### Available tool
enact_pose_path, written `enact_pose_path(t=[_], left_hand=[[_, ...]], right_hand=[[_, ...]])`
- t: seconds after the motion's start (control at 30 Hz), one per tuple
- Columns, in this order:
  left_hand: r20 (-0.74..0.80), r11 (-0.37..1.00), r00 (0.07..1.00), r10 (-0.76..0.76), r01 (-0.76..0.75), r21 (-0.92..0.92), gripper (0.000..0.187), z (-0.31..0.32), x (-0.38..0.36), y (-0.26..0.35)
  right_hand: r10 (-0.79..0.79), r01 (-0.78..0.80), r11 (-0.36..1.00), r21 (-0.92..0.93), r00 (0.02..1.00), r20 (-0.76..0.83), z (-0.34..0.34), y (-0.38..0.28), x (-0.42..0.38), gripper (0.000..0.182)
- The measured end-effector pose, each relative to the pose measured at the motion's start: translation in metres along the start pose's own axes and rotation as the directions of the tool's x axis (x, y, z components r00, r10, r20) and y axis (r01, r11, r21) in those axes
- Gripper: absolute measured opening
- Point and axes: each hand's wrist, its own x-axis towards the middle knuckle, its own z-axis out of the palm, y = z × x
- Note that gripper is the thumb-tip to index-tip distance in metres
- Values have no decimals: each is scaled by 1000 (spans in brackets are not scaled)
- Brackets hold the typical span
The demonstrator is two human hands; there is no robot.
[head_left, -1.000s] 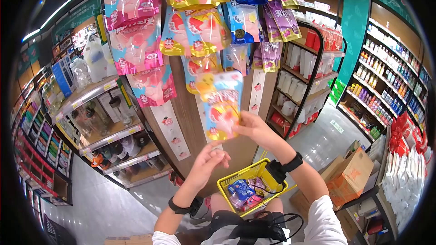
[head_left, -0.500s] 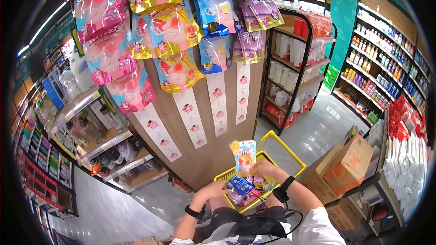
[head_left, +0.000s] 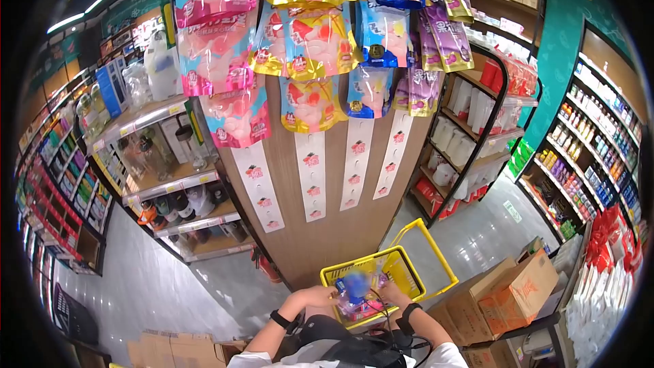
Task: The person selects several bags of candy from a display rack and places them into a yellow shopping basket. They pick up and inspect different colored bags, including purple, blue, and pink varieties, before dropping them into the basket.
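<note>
A yellow basket [head_left: 402, 259] stands low in front of me, with colourful packets [head_left: 366, 311] in it. Over its left side my left hand [head_left: 320, 296] is closed at the edge of a blue packet [head_left: 343, 288]. A blurred blue and pale packet [head_left: 357, 286] is between my hands. My right hand [head_left: 393, 294] is over the basket's right side, its fingers partly hidden; what it holds, if anything, is unclear. Above, pink bags [head_left: 218, 54], yellow bags [head_left: 311, 41], blue bags [head_left: 388, 34] and purple bags [head_left: 436, 41] hang in columns on a wooden panel [head_left: 300, 245].
The basket's raised yellow handle [head_left: 436, 249] sticks out to the right. Cardboard boxes [head_left: 521, 293] stand at the lower right, and flattened cardboard [head_left: 167, 349] lies lower left. Shelves with glassware [head_left: 170, 184] are left; a black-framed rack [head_left: 470, 123] is behind the panel.
The view has shifted, so the hanging bags sit further right. The pink, yellow and blue packet that my right hand held upright is no longer seen there; that hand is lower, nearer my left.
</note>
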Motion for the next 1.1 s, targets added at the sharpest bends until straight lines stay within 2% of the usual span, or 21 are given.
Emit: enact_pose_path(t=[0.03,0.1,0.13,0.17,0.2,0.27,0.3,0.33,0.4,0.43,0.47,0.5,0.53,0.57,0.6,0.73,0.8,0.9,0.93,1.0,1.1], left_hand=[[-40,1000,999,7,-7,-8,44,-6,-2,6],[-289,980,957,0,-58,-192,35,-17,-11,22],[-399,949,916,-31,-98,-300,32,-22,-17,27],[-500,906,863,-76,-150,-396,29,-28,-21,29],[-568,900,820,-71,-193,-390,28,-36,-25,26],[-675,871,732,-92,-269,-411,29,-56,-36,20],[-706,824,698,-117,-329,-461,30,-70,-41,19],[-761,765,635,-130,-424,-485,31,-91,-53,36],[-837,780,510,-199,-435,-450,30,-129,-68,50],[-889,810,427,-164,-456,-369,29,-147,-76,56],[-916,734,355,-188,-569,-371,28,-164,-82,65],[-931,692,278,-238,-623,-363,30,-178,-92,88],[-957,671,226,-183,-682,-289,32,-192,-94,83],[-964,616,177,-197,-743,-262,32,-204,-97,92],[-968,558,130,-213,-798,-230,31,-215,-102,109],[-960,283,-1,-279,-956,-82,29,-238,-109,149],[-969,181,41,-243,-980,-87,25,-244,-106,143],[-972,82,101,-214,-989,-121,19,-251,-102,140],[-969,62,123,-212,-988,-139,17,-251,-101,139],[-968,90,45,-245,-994,-69,15,-251,-95,137],[-965,92,-20,-261,-996,-4,12,-255,-95,142]], right_hand=[[9,-8,999,-37,1000,20,-1,-8,-6,23],[26,-20,994,-111,998,50,-7,-19,-16,22],[-83,103,984,-144,987,138,-7,22,16,20],[-377,428,871,-242,897,228,-20,24,14,19],[-614,703,646,-298,710,346,-35,20,11,18],[-721,766,635,-98,634,279,-60,-2,-14,19],[-577,555,813,174,807,125,-70,-17,-36,21],[-349,292,838,460,936,42,-78,-27,-55,23],[-87,152,815,559,986,-142,-104,-27,-74,30],[-77,211,771,602,968,-240,-115,-35,-98,30],[-37,263,736,623,936,-351,-125,-38,-117,29],[-66,364,701,614,890,-452,-137,-23,-124,27],[-43,440,655,614,833,-552,-141,-32,-149,25],[-40,508,568,648,803,-594,-147,-23,-161,24],[15,507,584,634,774,-633,-147,-28,-182,22],[65,539,488,686,762,-645,-138,2,-226,18],[89,519,450,727,784,-615,-129,18,-239,18],[185,549,465,694,707,-683,-100,13,-267,16],[173,533,476,700,723,-669,-97,21,-271,20],[155,503,481,718,757,-634,-87,32,-274,32],[171,500,432,750,772,-613,-84,19,-266,16]])
